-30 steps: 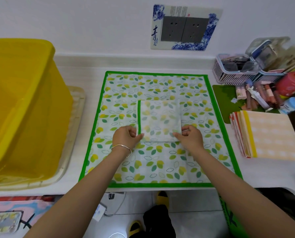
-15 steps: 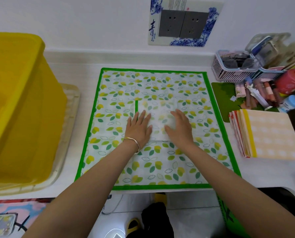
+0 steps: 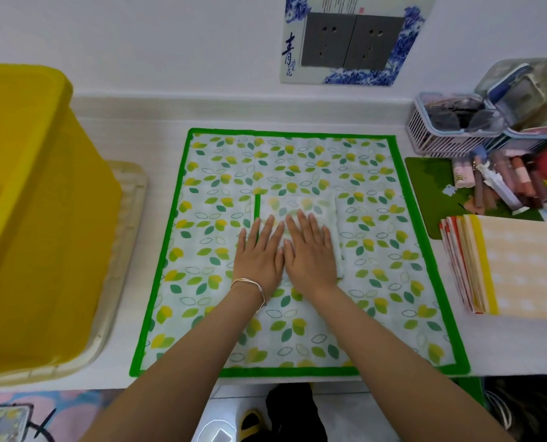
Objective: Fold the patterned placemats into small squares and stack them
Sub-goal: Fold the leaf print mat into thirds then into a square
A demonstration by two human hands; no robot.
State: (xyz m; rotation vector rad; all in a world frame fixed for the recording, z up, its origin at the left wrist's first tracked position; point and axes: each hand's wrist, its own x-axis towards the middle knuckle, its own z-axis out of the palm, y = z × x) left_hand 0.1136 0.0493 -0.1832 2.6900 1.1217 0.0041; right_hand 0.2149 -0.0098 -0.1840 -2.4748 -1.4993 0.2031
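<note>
- Where the counter (image 3: pixel 157 122) runs off to your far left, a yellow bin (image 3: pixel 33 218) stands on a pale tray (image 3: pixel 128 237), near the left edge of the cloth in front of you.
- In the middle lies the spread placemat (image 3: pixel 393 282), flat and open, with a leaf print and a green border.
- On its centre sits the folded placemat (image 3: pixel 301 205), a small square of the same leaf print with a green strip down its left side.
- Your left hand (image 3: pixel 259 253) lies palm down with the fingers straight. It grips nothing; it presses flat across the square's left edge, partly on the cloth beneath. A thin bracelet (image 3: pixel 250 287) circles that wrist.
- Your right hand (image 3: pixel 310 253) is just as flat, fingers straight and slightly spread, pressing on the square's lower middle. The two hands touch side by side.
- On the wall above is a socket plate (image 3: pixel 352 39) with a blue and white surround.
- To the right of the spread placemat, a stack (image 3: pixel 521 266) of folded cloths rests on the counter, the top one pale orange with white dots and a yellow edge.
- Behind the stack are a dark green mat (image 3: pixel 428 186) strewn with small tubes, and a white basket (image 3: pixel 450 135) by the wall.
</note>
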